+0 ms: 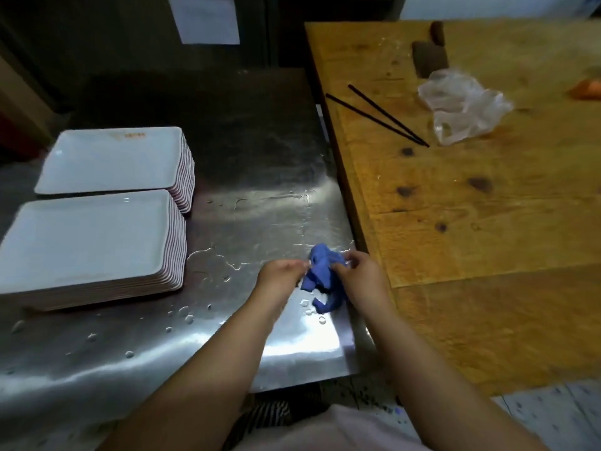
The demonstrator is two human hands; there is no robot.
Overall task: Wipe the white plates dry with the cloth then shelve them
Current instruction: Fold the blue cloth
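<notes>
Blue cloth (322, 278) sits bunched between our hands low in the frame: the left hand (281, 271) pinches one edge, the right hand (361, 271) grips the other. White plates (94, 242) wait in two stacks at the left on the steel table (260, 151), well apart from the cloth. Puddles cover the metal, so we risk a sodden cloth that smears, or a slick plate slipping. No shelf shows, and our fingertips are hidden in the folds.
</notes>
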